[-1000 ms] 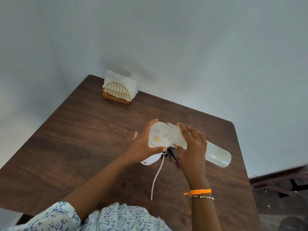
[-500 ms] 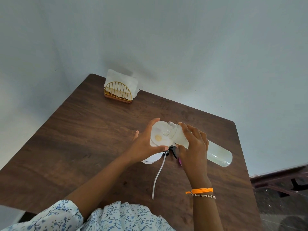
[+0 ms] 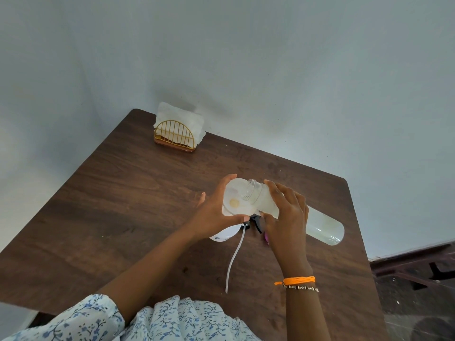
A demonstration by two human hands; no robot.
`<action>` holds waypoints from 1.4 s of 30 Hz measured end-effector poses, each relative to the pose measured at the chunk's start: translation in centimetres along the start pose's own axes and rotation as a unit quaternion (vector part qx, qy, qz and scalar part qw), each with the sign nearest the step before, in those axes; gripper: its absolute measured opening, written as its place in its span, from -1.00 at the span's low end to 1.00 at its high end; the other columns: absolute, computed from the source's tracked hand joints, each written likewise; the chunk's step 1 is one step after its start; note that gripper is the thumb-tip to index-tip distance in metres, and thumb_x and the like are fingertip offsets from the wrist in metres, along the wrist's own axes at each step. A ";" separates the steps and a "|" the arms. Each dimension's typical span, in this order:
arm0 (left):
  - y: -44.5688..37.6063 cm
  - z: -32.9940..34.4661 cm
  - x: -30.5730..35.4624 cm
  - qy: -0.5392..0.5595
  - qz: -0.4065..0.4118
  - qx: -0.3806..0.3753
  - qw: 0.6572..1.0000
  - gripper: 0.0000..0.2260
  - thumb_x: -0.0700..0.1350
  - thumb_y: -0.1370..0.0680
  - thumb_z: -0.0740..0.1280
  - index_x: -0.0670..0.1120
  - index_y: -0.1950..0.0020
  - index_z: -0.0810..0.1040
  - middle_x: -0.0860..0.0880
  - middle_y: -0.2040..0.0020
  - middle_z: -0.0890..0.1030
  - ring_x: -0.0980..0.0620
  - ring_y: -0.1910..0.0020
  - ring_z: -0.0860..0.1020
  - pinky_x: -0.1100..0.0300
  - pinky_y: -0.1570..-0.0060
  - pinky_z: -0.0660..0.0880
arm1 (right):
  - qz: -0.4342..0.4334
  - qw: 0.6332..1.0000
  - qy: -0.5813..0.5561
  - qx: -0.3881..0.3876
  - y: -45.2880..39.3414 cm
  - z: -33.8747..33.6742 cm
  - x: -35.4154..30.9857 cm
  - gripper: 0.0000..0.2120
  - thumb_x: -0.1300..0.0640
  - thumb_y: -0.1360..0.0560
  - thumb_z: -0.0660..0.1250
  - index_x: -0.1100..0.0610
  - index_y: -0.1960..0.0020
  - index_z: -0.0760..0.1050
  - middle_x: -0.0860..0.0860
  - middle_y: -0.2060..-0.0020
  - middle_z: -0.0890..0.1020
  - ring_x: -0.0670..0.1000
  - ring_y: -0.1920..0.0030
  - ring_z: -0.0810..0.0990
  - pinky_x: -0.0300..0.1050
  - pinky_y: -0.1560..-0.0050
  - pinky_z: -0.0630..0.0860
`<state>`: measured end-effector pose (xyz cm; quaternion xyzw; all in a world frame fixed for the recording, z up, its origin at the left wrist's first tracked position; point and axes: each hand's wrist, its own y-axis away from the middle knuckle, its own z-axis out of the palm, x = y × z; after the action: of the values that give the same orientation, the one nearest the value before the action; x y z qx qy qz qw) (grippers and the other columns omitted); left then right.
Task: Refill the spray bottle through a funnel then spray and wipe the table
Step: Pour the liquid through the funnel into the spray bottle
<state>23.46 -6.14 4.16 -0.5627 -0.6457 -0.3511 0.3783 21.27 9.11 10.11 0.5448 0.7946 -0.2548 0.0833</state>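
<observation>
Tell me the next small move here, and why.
Probably tip the base of the clear bottle a little higher with the right hand, so that liquid runs out. Its open mouth already sits over the funnel, which the left hand holds above the spray bottle. The spray head lies on the table. No stream shows.

Soft, even daylight, faint shadows, sharp focus; edges perhaps bowed by the wide lens.
</observation>
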 end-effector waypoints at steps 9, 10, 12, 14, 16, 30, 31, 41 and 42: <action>0.0 0.0 0.0 0.006 0.002 0.002 1.000 -0.21 0.17 -0.35 0.42 0.26 -0.39 -0.04 0.17 -0.45 0.17 0.08 -0.41 0.20 -0.23 -0.43 -0.12 | 0.000 1.000 0.001 0.001 0.0 0.0 0.0 -0.44 0.27 -0.33 0.49 0.07 -0.29 0.44 0.05 -0.22 0.52 0.12 -0.27 0.38 0.08 -0.32 0.29; 0.0 0.0 -0.1 0.006 0.002 0.002 1.000 -0.21 0.18 -0.35 0.41 0.26 -0.40 -0.04 0.16 -0.45 0.17 0.08 -0.41 0.19 -0.24 -0.43 -0.12 | 0.000 1.000 0.000 -0.001 0.0 0.0 0.0 -0.44 0.28 -0.33 0.48 0.06 -0.29 0.44 0.05 -0.23 0.52 0.12 -0.27 0.37 0.08 -0.32 0.29; 0.0 0.0 -0.1 0.006 0.002 0.003 1.000 -0.21 0.18 -0.35 0.41 0.25 -0.40 -0.04 0.16 -0.45 0.17 0.07 -0.41 0.20 -0.24 -0.43 -0.12 | 0.002 1.000 0.000 -0.004 -0.1 0.0 0.0 -0.43 0.28 -0.33 0.48 0.06 -0.29 0.43 0.04 -0.23 0.52 0.12 -0.28 0.37 0.09 -0.33 0.29; 0.0 0.0 -0.1 0.006 0.001 0.003 1.000 -0.21 0.16 -0.36 0.43 0.25 -0.40 -0.04 0.16 -0.45 0.17 0.07 -0.41 0.20 -0.25 -0.43 -0.11 | 0.001 1.000 -0.001 -0.003 -0.1 0.0 0.0 -0.44 0.28 -0.33 0.48 0.06 -0.29 0.44 0.05 -0.23 0.52 0.12 -0.27 0.37 0.09 -0.32 0.29; 0.0 0.0 -0.1 0.005 0.003 0.002 1.000 -0.21 0.15 -0.36 0.43 0.24 -0.40 -0.04 0.16 -0.45 0.17 0.07 -0.41 0.20 -0.25 -0.43 -0.10 | 0.001 1.000 -0.002 0.000 0.0 0.0 0.0 -0.43 0.29 -0.32 0.48 0.06 -0.29 0.44 0.05 -0.22 0.52 0.12 -0.27 0.37 0.09 -0.32 0.29; 0.1 -0.1 0.3 -0.001 0.001 0.004 1.000 -0.21 0.13 -0.38 0.43 0.21 -0.42 -0.02 0.15 -0.47 0.15 0.08 -0.43 0.17 -0.21 -0.44 -0.13 | 0.002 1.000 0.000 -0.002 0.0 0.0 0.0 -0.44 0.29 -0.33 0.48 0.06 -0.29 0.44 0.05 -0.22 0.52 0.12 -0.27 0.37 0.07 -0.32 0.28; 0.1 -0.1 0.3 0.001 0.002 0.004 1.000 -0.21 0.12 -0.38 0.44 0.21 -0.42 -0.02 0.15 -0.46 0.16 0.08 -0.42 0.18 -0.21 -0.44 -0.13 | 0.000 1.000 0.001 -0.003 0.0 -0.1 0.0 -0.44 0.29 -0.33 0.48 0.07 -0.29 0.44 0.05 -0.23 0.52 0.12 -0.27 0.37 0.06 -0.31 0.28; 0.2 -0.2 0.5 0.009 0.005 0.000 1.000 -0.21 0.11 -0.38 0.44 0.20 -0.42 -0.02 0.16 -0.46 0.16 0.08 -0.42 0.18 -0.21 -0.43 -0.15 | -0.008 1.000 0.007 -0.002 0.0 0.0 0.1 -0.43 0.31 -0.33 0.48 0.08 -0.29 0.44 0.06 -0.22 0.53 0.13 -0.26 0.38 0.08 -0.29 0.30; 0.2 -0.2 0.4 0.008 0.004 0.000 1.000 -0.21 0.11 -0.38 0.44 0.21 -0.42 -0.02 0.16 -0.46 0.16 0.08 -0.42 0.18 -0.22 -0.43 -0.14 | -0.009 1.000 0.007 0.000 0.0 0.0 0.1 -0.43 0.32 -0.32 0.48 0.08 -0.29 0.44 0.06 -0.21 0.53 0.13 -0.26 0.38 0.08 -0.28 0.30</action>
<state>23.66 -6.09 4.65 -0.5628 -0.6402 -0.3538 0.3849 21.24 9.17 10.10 0.5395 0.8001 -0.2514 0.0753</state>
